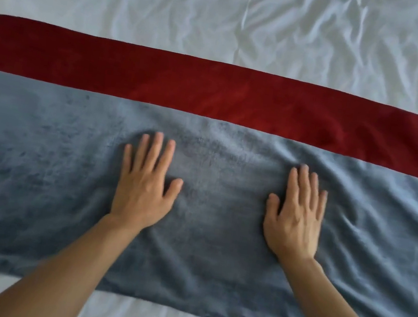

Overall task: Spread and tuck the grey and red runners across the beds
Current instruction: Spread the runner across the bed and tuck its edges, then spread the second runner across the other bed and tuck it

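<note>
Head view: your left hand (143, 189) and right hand (295, 217) lie palm-down on grey runner (37, 173), fingers straight, slightly fanned, gripping nothing. Flat palms suit smoothing plush cloth, likely pressing creases outward. Grey runner lies across white sheet (329, 35), near edge toward you; red runner (212, 91) lies beyond it, long edges touching or overlapping, cannot tell which. Wrinkles remain right of right hand; left side flatter. Tucking judged not yet done; ends out of frame.

Soft, even daylight, faint shadows beside the hands (220, 200), slight overall blur and wide-angle bending at edges.
</note>
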`<state>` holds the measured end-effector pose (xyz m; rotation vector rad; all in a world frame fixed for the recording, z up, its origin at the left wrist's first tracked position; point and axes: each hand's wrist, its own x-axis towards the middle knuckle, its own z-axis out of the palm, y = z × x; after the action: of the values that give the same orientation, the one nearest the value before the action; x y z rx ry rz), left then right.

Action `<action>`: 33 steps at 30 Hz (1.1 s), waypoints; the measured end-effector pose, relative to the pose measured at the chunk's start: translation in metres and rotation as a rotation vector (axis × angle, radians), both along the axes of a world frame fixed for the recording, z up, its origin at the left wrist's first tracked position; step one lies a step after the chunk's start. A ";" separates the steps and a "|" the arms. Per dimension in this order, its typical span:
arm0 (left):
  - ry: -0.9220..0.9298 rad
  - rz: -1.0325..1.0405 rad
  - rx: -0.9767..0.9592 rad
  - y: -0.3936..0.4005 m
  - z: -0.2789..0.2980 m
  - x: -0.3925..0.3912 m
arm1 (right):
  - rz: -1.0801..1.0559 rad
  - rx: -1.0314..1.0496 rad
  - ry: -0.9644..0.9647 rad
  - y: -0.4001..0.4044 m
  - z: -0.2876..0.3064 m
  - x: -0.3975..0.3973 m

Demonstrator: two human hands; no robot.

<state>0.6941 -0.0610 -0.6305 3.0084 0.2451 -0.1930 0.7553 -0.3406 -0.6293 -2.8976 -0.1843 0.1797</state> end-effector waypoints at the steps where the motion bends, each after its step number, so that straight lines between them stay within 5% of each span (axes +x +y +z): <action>1: -0.024 -0.070 -0.027 -0.012 0.001 0.008 | 0.080 0.042 -0.025 0.019 0.002 0.001; 5: -0.034 -0.275 -0.009 -0.046 -0.004 0.050 | 0.334 0.134 0.015 0.088 0.000 0.016; 11: -0.035 -0.106 0.011 0.004 -0.017 0.064 | 0.208 -0.022 -0.003 0.068 -0.013 0.038; 20: 0.049 -0.127 0.039 0.034 -0.005 0.067 | -0.006 -0.015 0.088 0.061 0.009 0.042; 25: 0.132 -0.166 -0.124 0.037 0.061 0.072 | 0.099 0.108 0.171 0.077 0.086 0.044; 33: 0.051 -0.263 -0.355 0.021 0.257 0.091 | 0.188 0.078 0.174 0.083 0.279 0.048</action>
<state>0.7848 -0.0400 -0.3735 2.6728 -0.1670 -0.3016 0.8037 -0.2577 -0.3506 -2.7665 -0.4223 0.4448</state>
